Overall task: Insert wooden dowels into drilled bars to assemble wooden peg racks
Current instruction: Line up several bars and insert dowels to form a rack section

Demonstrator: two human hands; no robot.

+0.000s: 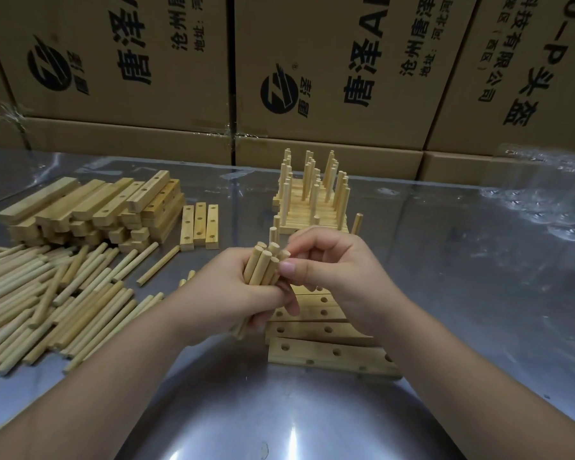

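My left hand (236, 297) grips a bundle of wooden dowels (263, 265), their ends pointing up. My right hand (332, 273) pinches the top of one dowel in that bundle between thumb and fingers. Under both hands lie several drilled bars (326, 355) side by side, holes facing up; my hands and wrists hide the upper ones. Behind them stand finished peg racks (312, 200) with upright dowels.
Loose dowels (47, 293) spread over the left of the shiny metal table (462, 277). A stack of drilled bars (90, 210) sits behind them, with three bars (200, 225) beside it. Cardboard boxes (329, 78) wall the back. Crumpled clear plastic (545, 200) lies at the right.
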